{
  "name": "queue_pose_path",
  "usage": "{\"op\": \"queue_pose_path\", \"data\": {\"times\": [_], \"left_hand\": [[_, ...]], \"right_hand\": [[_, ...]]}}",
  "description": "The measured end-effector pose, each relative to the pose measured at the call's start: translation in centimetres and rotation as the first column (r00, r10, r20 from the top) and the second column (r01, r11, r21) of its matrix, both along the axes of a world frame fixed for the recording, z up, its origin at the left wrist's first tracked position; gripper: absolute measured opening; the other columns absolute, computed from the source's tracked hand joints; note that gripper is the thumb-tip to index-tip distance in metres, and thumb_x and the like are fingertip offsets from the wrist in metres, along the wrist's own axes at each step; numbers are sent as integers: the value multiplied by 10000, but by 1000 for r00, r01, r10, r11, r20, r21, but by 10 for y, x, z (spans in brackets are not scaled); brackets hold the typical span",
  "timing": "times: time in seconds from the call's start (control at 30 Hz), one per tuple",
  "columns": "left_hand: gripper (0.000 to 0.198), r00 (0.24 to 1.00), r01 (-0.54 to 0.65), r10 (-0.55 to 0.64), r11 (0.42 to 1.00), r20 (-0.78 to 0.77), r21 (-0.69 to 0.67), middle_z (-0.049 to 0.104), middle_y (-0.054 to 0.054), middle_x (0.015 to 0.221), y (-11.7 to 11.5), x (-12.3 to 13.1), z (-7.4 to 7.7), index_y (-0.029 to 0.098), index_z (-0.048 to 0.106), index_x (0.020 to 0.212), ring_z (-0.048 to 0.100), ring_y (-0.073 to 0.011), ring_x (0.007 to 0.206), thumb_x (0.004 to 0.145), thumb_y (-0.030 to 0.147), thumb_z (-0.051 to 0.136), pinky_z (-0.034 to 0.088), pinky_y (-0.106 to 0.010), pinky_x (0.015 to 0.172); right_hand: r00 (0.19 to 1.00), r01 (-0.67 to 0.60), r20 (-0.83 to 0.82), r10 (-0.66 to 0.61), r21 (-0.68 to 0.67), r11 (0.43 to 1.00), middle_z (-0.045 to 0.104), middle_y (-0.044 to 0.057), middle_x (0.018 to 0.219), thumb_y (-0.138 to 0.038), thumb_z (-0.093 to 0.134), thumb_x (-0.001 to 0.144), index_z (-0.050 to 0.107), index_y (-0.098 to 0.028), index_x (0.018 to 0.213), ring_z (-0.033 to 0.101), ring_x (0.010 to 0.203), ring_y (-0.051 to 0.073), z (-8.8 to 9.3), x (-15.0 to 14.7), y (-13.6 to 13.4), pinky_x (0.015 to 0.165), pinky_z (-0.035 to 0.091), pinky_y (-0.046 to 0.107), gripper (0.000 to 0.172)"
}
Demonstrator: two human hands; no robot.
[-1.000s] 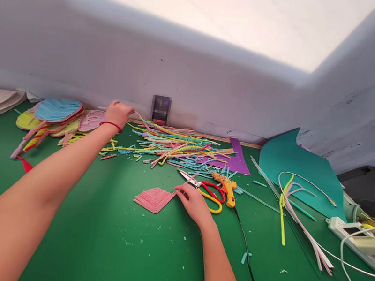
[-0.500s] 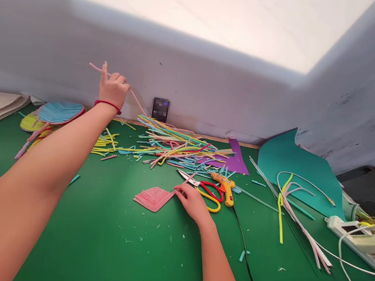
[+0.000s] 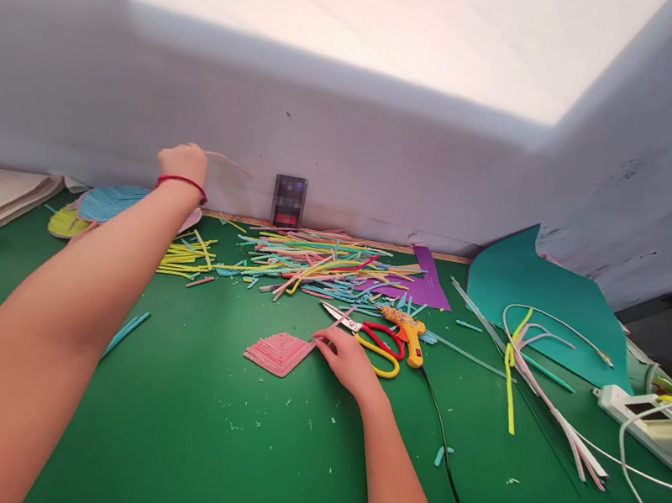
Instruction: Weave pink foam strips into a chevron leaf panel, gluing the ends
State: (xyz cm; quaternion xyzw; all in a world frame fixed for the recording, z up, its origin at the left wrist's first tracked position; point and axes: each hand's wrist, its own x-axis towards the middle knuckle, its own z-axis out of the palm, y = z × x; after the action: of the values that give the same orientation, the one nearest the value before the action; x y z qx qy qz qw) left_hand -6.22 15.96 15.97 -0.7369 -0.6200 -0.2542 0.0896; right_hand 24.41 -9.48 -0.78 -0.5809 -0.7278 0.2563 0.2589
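Note:
My left hand is raised near the wall, its fingers closed on a thin pink pipe cleaner that sticks out to the right. Low on the table, my right hand pinches another pink pipe cleaner, whose tip rises past the fingers. Just left of those fingertips lies a flat pink diamond-shaped piece made of nested rows of pipe cleaner. Scissors with red and yellow handles rest beyond my right hand, and a yellow glue gun lies beside them.
A heap of mixed pipe cleaners lies along the wall on the green table, partly over purple sheet. At the right are a teal sheet, white cables and a power strip. Blue and yellow pieces sit behind my left arm.
My left hand has moved down and slightly left, turning so the pink pipe cleaner has come away from the heap. My right hand stays by the pink piece. The view has shifted slightly.

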Motion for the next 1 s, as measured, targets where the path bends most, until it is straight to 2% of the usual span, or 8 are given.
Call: {"op": "queue_pose_path", "data": {"times": [0.1, 0.23, 0.37, 0.47, 0.6, 0.67, 0.77, 1.0], "left_hand": [[387, 997, -64, 63, 997, -44, -30, 597, -321, 1063, -22, 40, -16, -66, 492, 1158, 554, -371, 1132, 925, 49, 205, 383, -559, 877], [409, 976, 152, -163, 984, -141, -89, 645, -217, 971, -76, 95, -51, 82, 482, 1285, 664, -297, 915, 913, 92, 310, 439, -383, 754], [412, 909, 361, -380, 923, -173, -134, 663, -121, 865, -145, 124, -92, 178, 499, 1277, 672, -193, 726, 892, 96, 379, 421, -277, 604], [322, 842, 493, -515, 856, -163, -156, 664, -86, 808, -189, 128, -117, 188, 541, 1175, 655, -186, 670, 876, 122, 440, 411, -276, 550], [116, 767, 614, -633, 772, -110, -164, 637, -55, 692, -226, 126, -141, 223, 569, 903, 636, -183, 640, 889, 176, 464, 421, -281, 545], [159, 752, 641, -656, 751, -69, -156, 627, -52, 665, -233, 125, -148, 238, 543, 812, 623, -180, 617, 924, 244, 432, 421, -286, 537], [241, 769, 633, -640, 761, 0, -143, 623, -52, 640, -229, 123, -148, 238, 526, 746, 605, -183, 591, 945, 307, 409, 406, -288, 518], [119, 788, 599, -565, 796, 246, -90, 700, -9, 809, -179, 101, -114, 233, 590, 771, 644, -153, 749, 859, 184, 526, 475, -251, 649]], "right_hand": [[1000, -6, -4, 6, -1, 1000, 681, 38, 980, -288, 478, 906, 662, -237, 1000, 624, 829, 166, -1, -2, 0, 751, 477, 297, 213], [999, 30, -42, -30, -3, 1000, 679, 33, 924, -329, 486, 894, 664, -237, 1016, 621, 815, 176, -3, -5, 0, 750, 476, 307, 234], [963, 129, -229, -141, -65, 989, 637, 17, 736, -447, 489, 882, 652, -217, 1085, 568, 650, 161, -4, -8, 3, 638, 460, 295, 348], [845, 126, -498, -195, -169, 977, 562, -17, 625, -577, 503, 838, 622, -206, 1148, 475, 505, 124, -1, -11, 6, 474, 386, 252, 498], [563, 52, -791, -242, -258, 965, 543, -25, 578, -704, 503, 767, 625, -166, 1100, 397, 421, 90, 9, -15, 6, 378, 280, 220, 645], [483, 58, -838, -253, -258, 964, 541, -20, 530, -706, 516, 760, 657, -149, 975, 392, 412, 86, 13, -15, 4, 383, 271, 218, 613], [435, 113, -860, -266, -240, 964, 501, -22, 432, -696, 540, 758, 646, -156, 765, 379, 385, 82, 14, -12, 4, 390, 261, 218, 550], [173, 384, -955, -242, -161, 909, 453, -53, 416, -678, 594, 735, 528, -206, 635, 363, 363, 74, 12, 18, 10, 373, 253, 206, 488]]}}
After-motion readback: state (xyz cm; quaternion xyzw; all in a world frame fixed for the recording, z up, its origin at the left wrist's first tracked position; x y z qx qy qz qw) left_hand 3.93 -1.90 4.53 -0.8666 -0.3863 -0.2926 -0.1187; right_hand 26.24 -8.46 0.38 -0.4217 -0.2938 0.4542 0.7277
